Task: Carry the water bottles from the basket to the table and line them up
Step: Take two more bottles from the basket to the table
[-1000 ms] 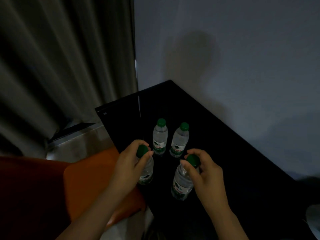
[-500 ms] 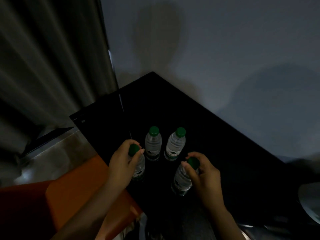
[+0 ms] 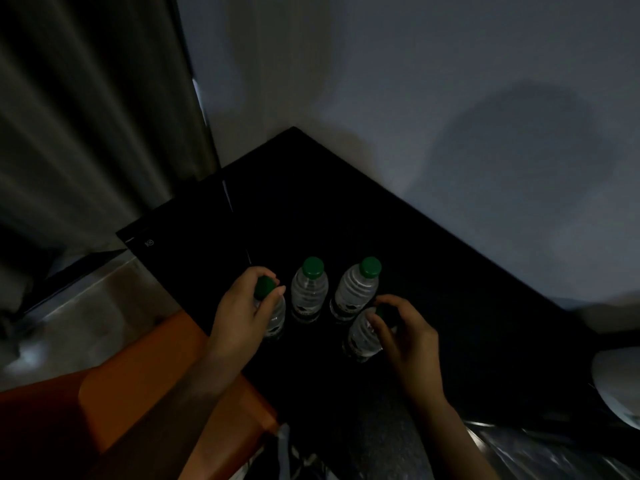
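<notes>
Lining-up step: left hand [image 3: 239, 310] grips first bottle [image 3: 277, 317] by its cap, left of the rear-right bottle [image 3: 355, 292]; right hand [image 3: 408, 337] pinches second bottle [image 3: 362, 337] by its cap just in front, probably needing alignment next.

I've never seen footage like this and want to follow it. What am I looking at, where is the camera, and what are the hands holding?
No machine: a person wears a camera on the head, looking down at their own bare hands; this is the only view. On the black table stand a left free bottle and a right free bottle, both green-capped. The left hand grips the top of a third bottle; the right hand curls its fingers round the top of a fourth bottle. An orange seat shows at lower left.
</notes>
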The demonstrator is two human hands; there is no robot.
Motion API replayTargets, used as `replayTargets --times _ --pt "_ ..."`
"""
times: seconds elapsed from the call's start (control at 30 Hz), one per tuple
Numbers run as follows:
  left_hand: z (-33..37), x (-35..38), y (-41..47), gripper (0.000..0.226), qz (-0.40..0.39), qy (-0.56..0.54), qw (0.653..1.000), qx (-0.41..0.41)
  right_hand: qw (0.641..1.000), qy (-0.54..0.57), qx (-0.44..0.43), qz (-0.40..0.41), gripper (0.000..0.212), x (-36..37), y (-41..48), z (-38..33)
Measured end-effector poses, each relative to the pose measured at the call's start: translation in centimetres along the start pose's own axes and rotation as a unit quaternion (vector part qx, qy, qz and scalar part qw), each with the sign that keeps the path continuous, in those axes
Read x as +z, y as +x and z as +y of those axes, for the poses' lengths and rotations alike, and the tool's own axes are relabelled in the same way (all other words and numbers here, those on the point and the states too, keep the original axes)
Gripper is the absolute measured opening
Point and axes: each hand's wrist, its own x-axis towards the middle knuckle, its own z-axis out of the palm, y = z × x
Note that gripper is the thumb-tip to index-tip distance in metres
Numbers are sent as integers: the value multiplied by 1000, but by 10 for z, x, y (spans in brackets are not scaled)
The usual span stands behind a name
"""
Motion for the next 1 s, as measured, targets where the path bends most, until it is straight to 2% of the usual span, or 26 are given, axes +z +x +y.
replayTargets --times 0.13,0.4,0.63,0.7,0.87,1.0 --pt "1 2 3 22 -3 11 1000 9 1000 -27 1 -10 27 1 3 3" --pt "3 0 4 43 -12 25 1000 -2 997 -80 -3 -17 33 -5 -6 -2" --pt "8 -1 9 20 -29 65 997 -1 992 -112 13 -60 37 -10 -12 -7" --pt "10 -3 10 18 -35 73 997 3 990 -117 27 -72 38 -14 -15 -8" --pt "12 -6 11 19 -50 84 995 -1 987 -147 43 -49 56 -33 -27 -7" --pt "21 -10 14 24 -71 86 993 -25 982 -170 68 -37 46 -44 -37 -5"
